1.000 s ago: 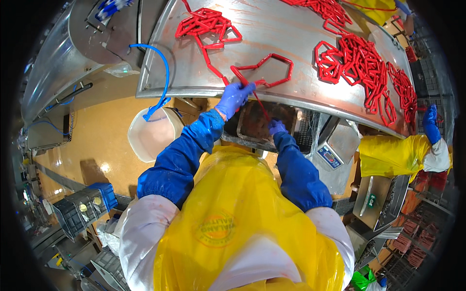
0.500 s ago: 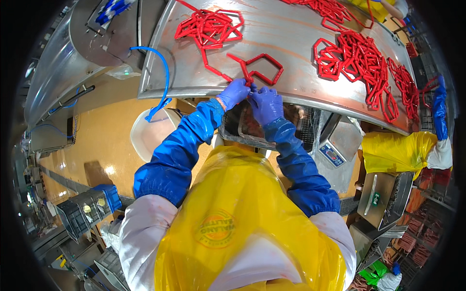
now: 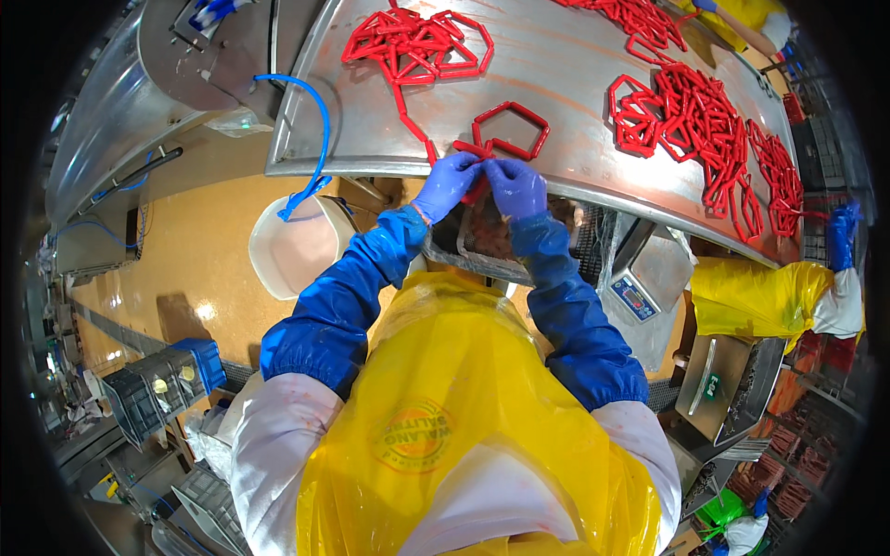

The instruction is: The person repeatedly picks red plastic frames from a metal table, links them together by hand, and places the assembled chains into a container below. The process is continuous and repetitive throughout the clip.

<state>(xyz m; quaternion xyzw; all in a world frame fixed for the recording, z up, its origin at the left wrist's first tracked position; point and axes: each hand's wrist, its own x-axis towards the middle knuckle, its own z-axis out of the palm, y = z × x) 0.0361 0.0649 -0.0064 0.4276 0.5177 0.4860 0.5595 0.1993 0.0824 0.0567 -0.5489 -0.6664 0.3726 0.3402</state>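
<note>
Both my hands wear purple gloves and meet at the near edge of a metal table (image 3: 320,153). My left hand (image 3: 449,185) pinches a string of red sausage links (image 3: 411,125) that trails up to a tangled pile (image 3: 408,46). Fingers of my right hand (image 3: 517,188) close on the same string, close beside the left fingertips. A loop of links (image 3: 540,139) lies on the table just beyond my right hand, and one link hangs between the hands. The exact spot they grip is hidden by my fingers.
More sausage piles (image 3: 691,120) cover the table's right side. A digital scale (image 3: 640,292) and a dark crate (image 3: 482,232) sit below the edge. A white tub (image 3: 297,246) stands at left, under a blue hose (image 3: 324,130). A co-worker in a yellow apron (image 3: 760,295) is at right.
My hands have drawn slightly closer to me and together, pinching the string. The trailing links and the loop have shifted, and a link now hangs between my hands. The co-worker's blue sleeve at right has moved down.
</note>
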